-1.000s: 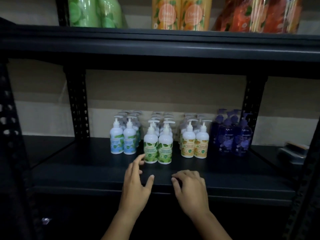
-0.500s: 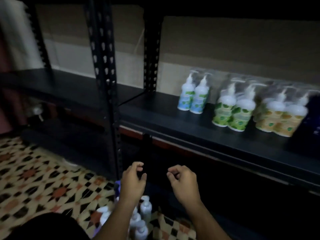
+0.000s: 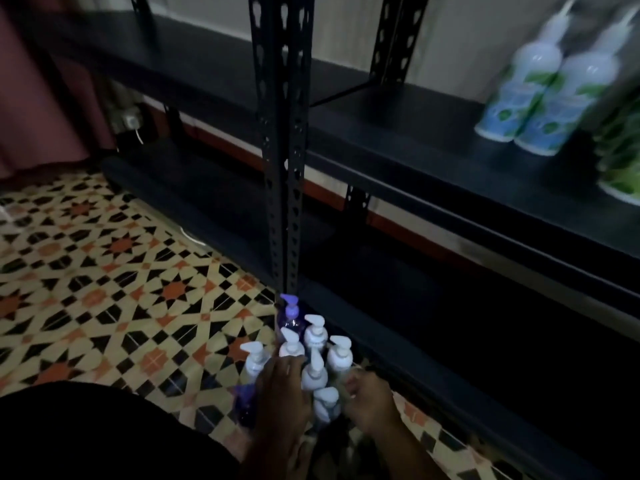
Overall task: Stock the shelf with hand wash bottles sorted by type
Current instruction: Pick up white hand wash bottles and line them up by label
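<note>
A cluster of several white pump bottles (image 3: 313,370) stands on the patterned floor by the rack's foot, with a purple bottle (image 3: 291,315) at its far end and another purple one (image 3: 245,405) at its left. My left hand (image 3: 282,393) reaches into the cluster from the left, fingers against the white bottles. My right hand (image 3: 372,401) is at the cluster's right side, fingers curled beside a white bottle. The dim light hides whether either hand grips anything. On the black shelf (image 3: 415,133) at upper right stand blue-labelled bottles (image 3: 540,109) and green-labelled bottles (image 3: 620,164).
A black perforated upright post (image 3: 281,150) rises just behind the floor bottles. A lower shelf board (image 3: 398,271) runs dark beneath. Tiled floor (image 3: 104,271) spreads to the left. My dark-clothed knee (image 3: 86,434) fills the bottom left. A wall socket (image 3: 130,121) sits at the far left.
My view has swung down and left from the stocked shelf to the floor. Both hands dropped from the shelf edge to the bottles on the floor.
</note>
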